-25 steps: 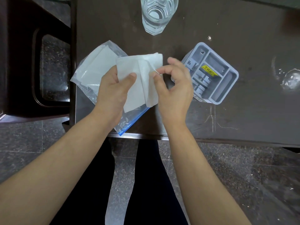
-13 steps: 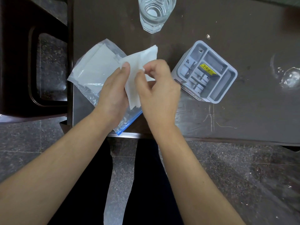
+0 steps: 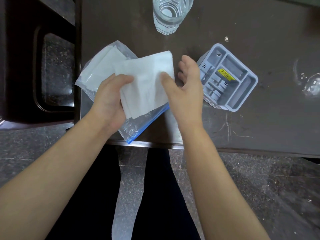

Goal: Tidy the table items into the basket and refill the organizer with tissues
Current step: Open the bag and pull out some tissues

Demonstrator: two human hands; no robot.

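I hold a white folded tissue (image 3: 147, 82) above the table's near edge. My left hand (image 3: 110, 99) grips its lower left side, thumb on top. My right hand (image 3: 187, 87) has its thumb on the tissue's right side while the fingers spread behind it. Under the tissue lies a clear zip bag (image 3: 100, 70) with a blue seal, holding more white tissues. The grey plastic organizer (image 3: 242, 94), with several compartments and a yellow sticker inside, stands just right of my right hand.
A drinking glass (image 3: 171, 13) stands at the far edge of the dark table (image 3: 259, 127). A clear crumpled wrapper (image 3: 311, 84) lies at the far right. A dark chair (image 3: 38, 66) stands to the left of the table. My legs are below the table edge.
The tissue, pinched narrow half a second ago, is now spread flat and wide. My right hand has moved right and opened its fingers, with the thumb still on the tissue.
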